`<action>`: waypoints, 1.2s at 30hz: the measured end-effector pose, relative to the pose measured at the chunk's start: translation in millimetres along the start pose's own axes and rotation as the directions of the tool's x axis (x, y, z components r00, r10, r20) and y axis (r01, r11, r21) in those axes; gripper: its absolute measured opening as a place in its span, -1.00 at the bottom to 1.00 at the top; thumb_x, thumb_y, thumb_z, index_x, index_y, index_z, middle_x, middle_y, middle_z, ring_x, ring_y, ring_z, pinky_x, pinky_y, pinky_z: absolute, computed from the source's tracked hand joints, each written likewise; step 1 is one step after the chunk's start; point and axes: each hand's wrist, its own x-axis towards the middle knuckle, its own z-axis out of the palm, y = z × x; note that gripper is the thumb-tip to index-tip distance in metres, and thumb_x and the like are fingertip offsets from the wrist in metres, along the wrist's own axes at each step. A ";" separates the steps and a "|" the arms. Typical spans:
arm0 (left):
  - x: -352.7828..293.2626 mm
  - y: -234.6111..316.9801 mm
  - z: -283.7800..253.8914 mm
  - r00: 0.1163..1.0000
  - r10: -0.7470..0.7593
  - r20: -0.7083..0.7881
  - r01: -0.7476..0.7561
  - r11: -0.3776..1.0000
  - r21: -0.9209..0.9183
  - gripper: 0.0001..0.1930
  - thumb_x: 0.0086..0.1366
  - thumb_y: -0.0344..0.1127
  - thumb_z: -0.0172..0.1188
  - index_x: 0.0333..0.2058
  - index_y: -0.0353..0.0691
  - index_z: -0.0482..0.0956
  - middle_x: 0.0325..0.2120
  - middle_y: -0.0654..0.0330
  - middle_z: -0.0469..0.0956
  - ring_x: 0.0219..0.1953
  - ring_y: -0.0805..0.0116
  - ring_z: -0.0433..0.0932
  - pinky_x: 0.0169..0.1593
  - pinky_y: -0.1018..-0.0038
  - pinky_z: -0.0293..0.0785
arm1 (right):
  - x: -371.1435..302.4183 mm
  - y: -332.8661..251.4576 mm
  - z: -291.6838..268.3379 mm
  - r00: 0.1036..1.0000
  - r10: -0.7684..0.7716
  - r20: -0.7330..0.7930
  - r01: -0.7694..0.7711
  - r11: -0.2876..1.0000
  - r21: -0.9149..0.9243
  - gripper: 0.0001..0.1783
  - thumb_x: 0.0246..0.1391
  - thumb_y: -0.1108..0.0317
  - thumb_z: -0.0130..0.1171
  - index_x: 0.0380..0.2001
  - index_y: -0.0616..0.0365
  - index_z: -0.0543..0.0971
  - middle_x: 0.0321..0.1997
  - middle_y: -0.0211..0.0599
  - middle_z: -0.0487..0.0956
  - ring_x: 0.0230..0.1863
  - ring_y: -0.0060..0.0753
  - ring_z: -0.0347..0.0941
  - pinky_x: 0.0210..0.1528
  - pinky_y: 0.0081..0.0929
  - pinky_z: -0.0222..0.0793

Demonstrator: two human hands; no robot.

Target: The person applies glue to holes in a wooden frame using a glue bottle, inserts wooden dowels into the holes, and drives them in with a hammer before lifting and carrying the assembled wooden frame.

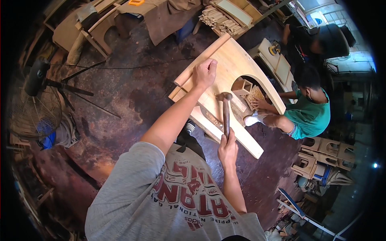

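Before me is a pale wooden furniture piece point(225, 56) with curved side panels and an arched cutout. On its broad upper panel, close to the rounded rail point(202, 59) at the far left edge, is my left hand point(206, 73). Its fingers are curled closed, and whatever they may hold is hidden. My right hand point(228, 149) grips the lower end of a hammer's wooden handle. The metal head of the hammer point(224, 96) points away from me over the panel, in front of the arched opening.
A person in a green shirt point(309, 116) crouches at right, hands near small wooden pieces point(254, 96). Another person point(301, 44) is farther back by a bench with a yellow sander point(274, 49). A standing fan point(36, 104) occupies the left. Stacked wood strips point(221, 21) lie behind.
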 end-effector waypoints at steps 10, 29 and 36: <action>-2.0 1.6 -6.9 0.999 -0.035 0.015 0.035 0.999 -0.005 -0.69 0.38 -0.13 0.12 -0.26 -0.24 0.73 -0.56 0.04 0.62 -0.50 0.22 0.61 -0.34 0.35 0.48 | 2.7 -22.9 -28.0 0.934 -0.156 -0.322 0.260 0.914 0.311 -0.44 0.49 0.17 -0.09 0.37 0.31 0.22 -0.51 -0.52 0.35 -0.52 -0.72 0.26 -0.52 -0.66 0.17; -1.8 2.0 -7.5 1.000 -0.024 0.010 0.025 1.000 -0.009 -0.69 0.38 -0.14 0.12 -0.25 -0.26 0.72 -0.56 0.03 0.62 -0.49 0.22 0.61 -0.35 0.35 0.47 | 7.8 -35.4 -37.3 0.953 -0.132 -0.273 0.209 0.938 0.275 -0.45 0.46 0.20 -0.04 0.37 0.29 0.27 -0.47 -0.50 0.38 -0.52 -0.61 0.26 -0.46 -0.54 0.18; -2.1 4.1 -3.5 1.000 0.014 0.004 -0.014 0.999 -0.033 -0.69 0.38 -0.14 0.11 -0.24 -0.24 0.72 -0.57 0.04 0.61 -0.50 0.22 0.60 -0.36 0.35 0.46 | 4.8 -4.3 -12.5 0.992 0.102 0.077 -0.096 0.992 -0.078 -0.51 0.37 0.24 0.01 0.33 -0.01 0.36 -0.27 0.27 0.64 -0.18 0.46 0.57 -0.09 0.11 0.46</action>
